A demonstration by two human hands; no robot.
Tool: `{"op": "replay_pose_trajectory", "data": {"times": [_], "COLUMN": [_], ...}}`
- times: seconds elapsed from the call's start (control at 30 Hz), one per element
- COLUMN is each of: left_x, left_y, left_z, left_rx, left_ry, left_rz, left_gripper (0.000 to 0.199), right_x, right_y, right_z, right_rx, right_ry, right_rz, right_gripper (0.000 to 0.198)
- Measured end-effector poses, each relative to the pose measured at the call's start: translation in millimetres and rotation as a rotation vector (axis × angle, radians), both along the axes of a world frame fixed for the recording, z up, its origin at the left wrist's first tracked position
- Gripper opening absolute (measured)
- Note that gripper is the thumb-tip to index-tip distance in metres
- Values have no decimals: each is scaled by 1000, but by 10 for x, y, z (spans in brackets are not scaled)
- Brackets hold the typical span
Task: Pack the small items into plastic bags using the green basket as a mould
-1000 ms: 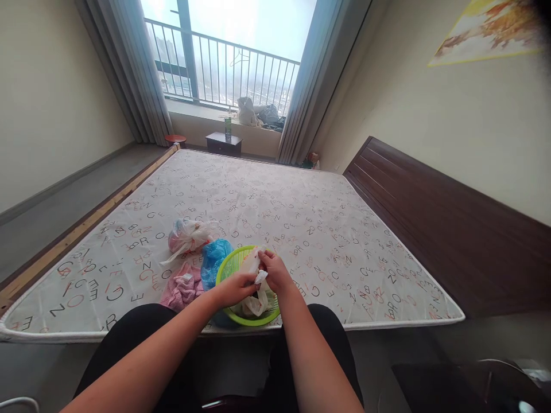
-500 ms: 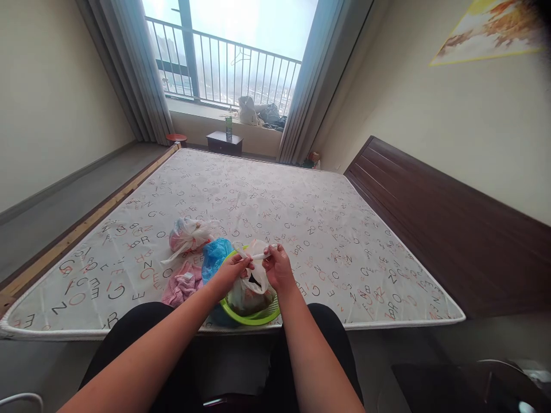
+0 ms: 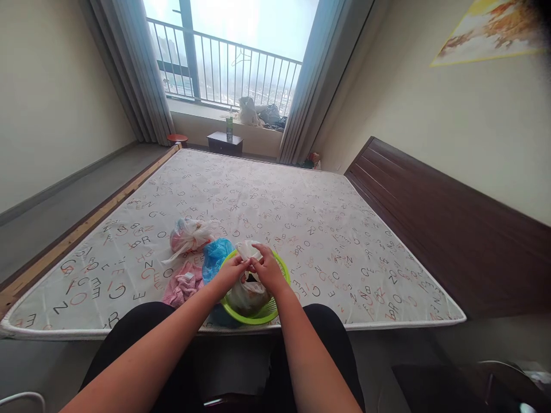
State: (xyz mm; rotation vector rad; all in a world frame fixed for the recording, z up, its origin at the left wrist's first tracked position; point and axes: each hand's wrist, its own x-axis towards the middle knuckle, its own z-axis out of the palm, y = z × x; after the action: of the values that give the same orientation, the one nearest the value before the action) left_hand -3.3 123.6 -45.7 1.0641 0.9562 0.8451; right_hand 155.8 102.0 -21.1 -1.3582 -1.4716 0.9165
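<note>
A white plastic bag [image 3: 246,299] with something dark inside sits in a green basket [image 3: 284,269] at the mattress's near edge. My left hand [image 3: 235,268] pinches the bag's handles above the basket. Fingertips almost touching it, my right hand [image 3: 267,268] is also closed on the bag's top. What the bag contains cannot be made out. Left of the basket lie a blue plastic bag [image 3: 216,257], a pink cloth [image 3: 184,285] and a knotted, filled white bag [image 3: 189,236].
The letter-printed mattress [image 3: 267,195] spreads out ahead, with a dark headboard [image 3: 430,229] on the right. A small nightstand [image 3: 225,143] bearing a green bottle [image 3: 229,127] stands by the window. A red stool [image 3: 177,138] is at the far left corner.
My right hand has moved left, closing the gap to my left hand. The stretched bag handles are now bunched between the fingers, and more of the basket's right rim shows.
</note>
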Motion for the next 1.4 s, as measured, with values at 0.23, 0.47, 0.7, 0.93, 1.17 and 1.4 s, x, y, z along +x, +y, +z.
{"op": "replay_pose_trajectory", "data": {"times": [0.23, 0.47, 0.7, 0.93, 1.17, 1.4], "left_x": [-28, -4, -12, -14, -8, -5], "left_y": [3, -65, -66, -44, -10, -35], "left_z": [-53, -37, -58, -111, -190, -120], "left_rx": [68, 149, 193, 153, 123, 130], "left_ry": [102, 217, 283, 269, 261, 273], "left_rz": [-68, -81, -119, -117, -64, 8], "left_gripper": [54, 40, 40, 42, 40, 32], "right_x": [59, 89, 109, 108, 106, 96], "right_y": [46, 22, -2, 11, 14, -3], "right_z": [-47, -21, 38, 86, 37, 48], "right_rx": [-92, -55, -165, -247, -287, -308], "right_ry": [-57, -214, -356, -206, -215, -242], "right_rz": [73, 30, 6, 21, 63, 129], "right_gripper": [19, 10, 16, 18, 17, 13]}}
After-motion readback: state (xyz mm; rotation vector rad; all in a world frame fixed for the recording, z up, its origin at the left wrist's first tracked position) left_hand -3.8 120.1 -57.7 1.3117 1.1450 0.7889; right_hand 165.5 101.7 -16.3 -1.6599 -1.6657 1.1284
